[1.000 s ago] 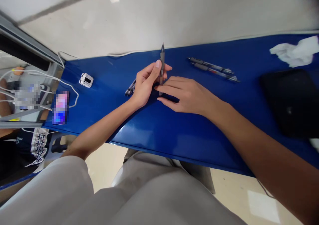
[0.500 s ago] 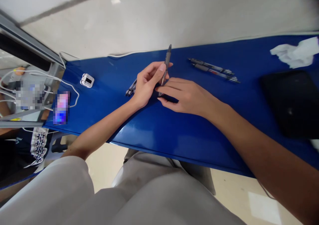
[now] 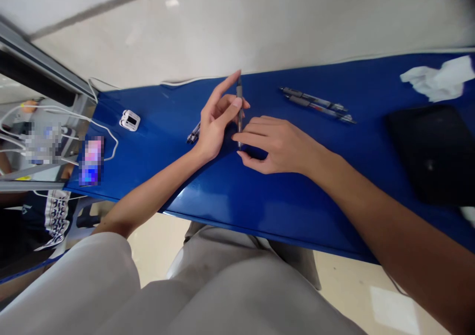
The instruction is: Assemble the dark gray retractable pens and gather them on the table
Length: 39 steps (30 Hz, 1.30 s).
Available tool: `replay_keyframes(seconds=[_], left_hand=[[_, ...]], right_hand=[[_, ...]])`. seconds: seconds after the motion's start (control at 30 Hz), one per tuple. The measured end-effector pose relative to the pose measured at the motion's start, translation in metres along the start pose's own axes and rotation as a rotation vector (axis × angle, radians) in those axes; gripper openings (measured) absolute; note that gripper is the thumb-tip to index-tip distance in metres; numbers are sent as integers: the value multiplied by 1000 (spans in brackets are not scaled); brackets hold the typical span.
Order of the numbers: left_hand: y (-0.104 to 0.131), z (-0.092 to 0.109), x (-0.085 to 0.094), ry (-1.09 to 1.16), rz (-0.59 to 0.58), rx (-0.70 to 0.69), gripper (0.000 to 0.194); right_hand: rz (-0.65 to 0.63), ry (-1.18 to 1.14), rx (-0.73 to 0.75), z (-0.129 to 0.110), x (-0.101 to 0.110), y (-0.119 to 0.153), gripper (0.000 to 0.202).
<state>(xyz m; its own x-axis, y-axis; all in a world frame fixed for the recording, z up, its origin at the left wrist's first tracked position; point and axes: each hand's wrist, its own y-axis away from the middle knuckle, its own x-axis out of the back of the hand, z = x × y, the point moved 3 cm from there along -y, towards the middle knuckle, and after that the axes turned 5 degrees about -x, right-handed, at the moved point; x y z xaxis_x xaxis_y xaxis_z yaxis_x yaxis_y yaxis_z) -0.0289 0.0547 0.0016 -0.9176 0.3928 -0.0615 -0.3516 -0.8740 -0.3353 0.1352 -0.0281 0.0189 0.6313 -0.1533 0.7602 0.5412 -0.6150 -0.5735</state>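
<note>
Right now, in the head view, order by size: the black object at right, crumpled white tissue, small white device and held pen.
1. Black object
2. Crumpled white tissue
3. Unsure between small white device and held pen, which is longer but thinner and partly covered.

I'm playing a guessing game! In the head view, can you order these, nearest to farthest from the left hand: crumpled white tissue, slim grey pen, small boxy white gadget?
1. Slim grey pen: in the grip of the left hand.
2. Small boxy white gadget: left, on the blue table.
3. Crumpled white tissue: far right.
</note>
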Motion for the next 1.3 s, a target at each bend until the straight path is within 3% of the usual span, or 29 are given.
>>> replay_keyframes(seconds=[0.13, 0.23, 0.43, 0.6, 0.8, 1.0, 1.17, 1.3], left_hand=[[0, 2, -1, 26, -4, -38, 45], [-1, 10, -2, -10, -10, -131, 36], [-4, 19, 6, -261, 38, -154, 52], [-7, 7, 11, -458, -101, -260, 45], [-7, 4, 10, -882, -253, -319, 36], [-7, 5, 10, -1012, -320, -281, 35], [-6, 0, 10, -1046, -365, -273, 36], [-3, 0, 8, -1094, -376, -264, 37]], right_hand=[[-2, 7, 5, -1, -1, 1, 23], [17, 9, -27, 0, -1, 3, 35], [139, 134, -219, 21, 0, 5, 35], [243, 280, -480, 45, 3, 11, 38], [70, 426, -758, 45, 4, 14, 51], [65, 389, -717, 44, 5, 13, 48], [34, 419, -804, 45, 8, 10, 39], [92, 429, -789, 51, 9, 14, 36]])
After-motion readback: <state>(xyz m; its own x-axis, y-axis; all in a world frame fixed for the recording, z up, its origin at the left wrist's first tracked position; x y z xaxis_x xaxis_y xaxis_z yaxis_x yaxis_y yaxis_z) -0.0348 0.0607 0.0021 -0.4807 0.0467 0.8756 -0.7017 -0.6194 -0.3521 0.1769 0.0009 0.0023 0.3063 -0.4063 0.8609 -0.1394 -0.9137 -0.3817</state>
